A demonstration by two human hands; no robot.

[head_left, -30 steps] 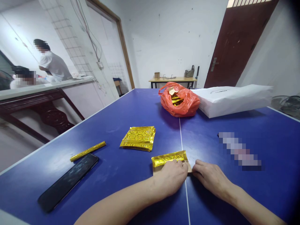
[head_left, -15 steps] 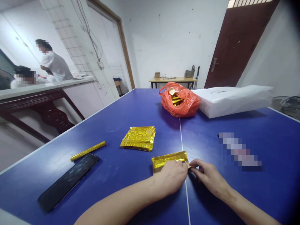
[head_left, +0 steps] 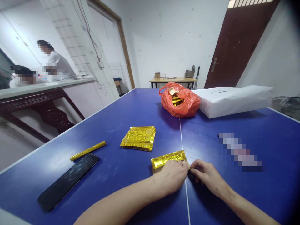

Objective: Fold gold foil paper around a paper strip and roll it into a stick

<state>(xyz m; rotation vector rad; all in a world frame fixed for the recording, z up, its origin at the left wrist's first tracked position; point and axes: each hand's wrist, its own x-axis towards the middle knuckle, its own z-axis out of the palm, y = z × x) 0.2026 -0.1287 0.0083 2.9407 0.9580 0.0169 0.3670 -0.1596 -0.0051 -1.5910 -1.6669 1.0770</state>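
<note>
A gold foil paper (head_left: pixel 167 159), partly rolled or folded along its far edge, lies on the blue table (head_left: pixel 131 106) just in front of me. My left hand (head_left: pixel 172 176) rests palm down on its near part, fingers curled over it. My right hand (head_left: pixel 206 176) pinches the sheet's right corner between thumb and fingers. A flat stack of gold foil sheets (head_left: pixel 139 137) lies a little farther away to the left. A finished thin gold roll (head_left: pixel 87 151) sits at the left beside a black phone (head_left: pixel 67 180).
An orange plastic bag (head_left: pixel 179 99) holding more gold foil stands on the table's centre line, with a white paper bag (head_left: pixel 232 100) to its right. A blurred object (head_left: pixel 240 151) lies at the right. Two people stand behind a counter (head_left: pixel 44 87) at far left.
My right hand has gone from lying flat by the sheet to pinching its right corner. The foil's rolled edge has shifted slightly toward me. A person at the far left has moved.
</note>
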